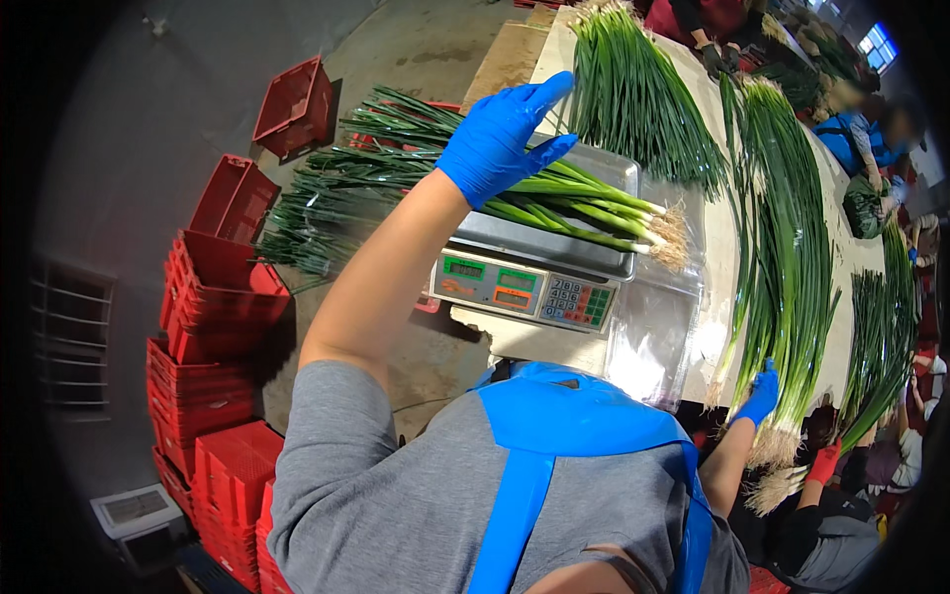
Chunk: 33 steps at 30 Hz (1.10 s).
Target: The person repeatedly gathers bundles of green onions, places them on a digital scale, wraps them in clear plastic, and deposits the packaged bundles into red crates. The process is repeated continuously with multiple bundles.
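Note:
My left hand (505, 141), in a blue glove, is over a bunch of spring onions (594, 204), its thumb and fingers apart. The bunch lies across the metal pan (519, 249) of a digital scale (523, 289), with white root ends to the right and leaves hanging past the left side. Whether the palm touches the leaves is hidden. Off to the right, my right hand (761, 397), also blue-gloved, is against the root end of a long pile of spring onions (794, 260) on the table. Its fingers are partly hidden, so their grip is unclear.
Clear plastic bags (653, 334) lie beside the scale on the pale table (716, 245). Another spring onion heap (631, 96) is beyond it. Red crates (215, 327) are stacked at left. At right, a co-worker's red-gloved hand (824, 462) holds spring onions; other people work farther off.

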Motion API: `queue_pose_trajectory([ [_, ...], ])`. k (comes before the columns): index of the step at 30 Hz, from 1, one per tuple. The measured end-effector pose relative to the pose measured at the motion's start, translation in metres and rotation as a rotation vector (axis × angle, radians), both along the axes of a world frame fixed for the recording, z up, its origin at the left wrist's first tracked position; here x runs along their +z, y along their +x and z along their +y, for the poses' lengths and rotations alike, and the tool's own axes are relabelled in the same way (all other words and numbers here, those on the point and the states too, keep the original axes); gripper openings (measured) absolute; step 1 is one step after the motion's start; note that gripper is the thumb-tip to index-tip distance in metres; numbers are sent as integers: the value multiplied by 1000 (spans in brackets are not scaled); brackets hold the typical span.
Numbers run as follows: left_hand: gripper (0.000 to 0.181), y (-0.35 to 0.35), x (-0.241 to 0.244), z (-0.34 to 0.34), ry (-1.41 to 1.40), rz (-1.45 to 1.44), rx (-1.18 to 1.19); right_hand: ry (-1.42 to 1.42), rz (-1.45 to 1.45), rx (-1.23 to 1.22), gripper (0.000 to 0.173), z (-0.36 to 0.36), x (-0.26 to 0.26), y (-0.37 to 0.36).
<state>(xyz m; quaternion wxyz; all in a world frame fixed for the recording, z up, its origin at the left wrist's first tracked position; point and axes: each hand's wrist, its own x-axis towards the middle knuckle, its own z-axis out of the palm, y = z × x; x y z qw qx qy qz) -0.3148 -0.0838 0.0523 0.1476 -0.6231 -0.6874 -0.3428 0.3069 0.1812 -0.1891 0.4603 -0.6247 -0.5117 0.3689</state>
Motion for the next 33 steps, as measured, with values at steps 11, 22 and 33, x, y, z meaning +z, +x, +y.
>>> queue_pose_trajectory([
  [11, 71, 13, -44, 23, -207, 11, -92, -154, -133, 221, 39, -25, -73, -35],
  [22, 54, 23, -131, 67, -460, 35, 76, 223, -574, 415, 38, -48, 4, -141],
  [33, 46, 26, -124, 36, -219, 237, -77, 693, -419, 553, 34, -70, 116, -288],
])
